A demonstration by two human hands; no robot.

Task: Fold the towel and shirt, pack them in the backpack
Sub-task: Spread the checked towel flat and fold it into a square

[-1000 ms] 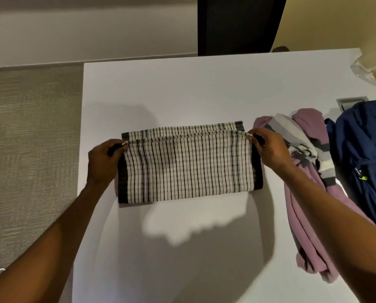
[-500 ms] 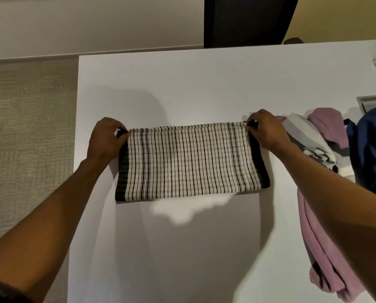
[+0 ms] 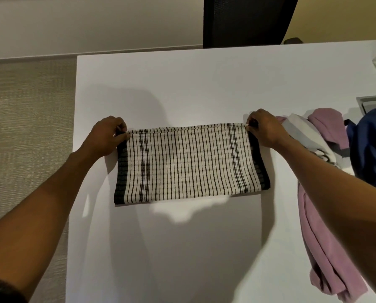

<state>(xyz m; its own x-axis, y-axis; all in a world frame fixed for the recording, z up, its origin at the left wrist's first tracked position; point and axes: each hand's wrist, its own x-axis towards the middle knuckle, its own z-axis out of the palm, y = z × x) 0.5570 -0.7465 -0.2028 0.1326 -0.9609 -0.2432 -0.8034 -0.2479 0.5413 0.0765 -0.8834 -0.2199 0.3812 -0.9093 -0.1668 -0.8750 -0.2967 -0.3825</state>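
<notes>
Both hands sit farther across the white table (image 3: 182,84) than 1 s ago. The upper layer of the checked towel (image 3: 189,162), then short of the far hem, is now drawn level with it. Against 0.5 s ago almost nothing differs.

Left hand (image 3: 107,136): fingers curled, thumb and fingertips pinching the towel's far left corner. Right hand (image 3: 264,127): same pinch on the far right corner, knuckles up. Far edge runs taut and straight between the 2 grips.

Towel: lies flat mid-table, folded to a wide rectangle. Woven cloth with an off-white ground and thin black lines in a grid, the lines clustering more densely near each end. A solid dark ribbed band runs down each short side. Near edge is smooth and reads as the fold. A bright patch of light falls on the table just below it.

Lilac shirt (image 3: 320,226): unfolded, a rumpled heap right of the towel and apart from it. Soft matte fabric, with pale grey-and-white striped panels at its far end. Part of it runs under the right forearm toward the near table edge.

Navy backpack (image 3: 372,145): at the right edge of view, smooth synthetic shell, touching the shirt's far end. Whether it is open or zipped cannot be told.

Also noted:
- grey rectangular inset plate (image 3: 370,103) in the tabletop behind the backpack
- black mesh chair back (image 3: 246,20) beyond the far table edge
- beige textured carpet (image 3: 25,127) to the left
</notes>
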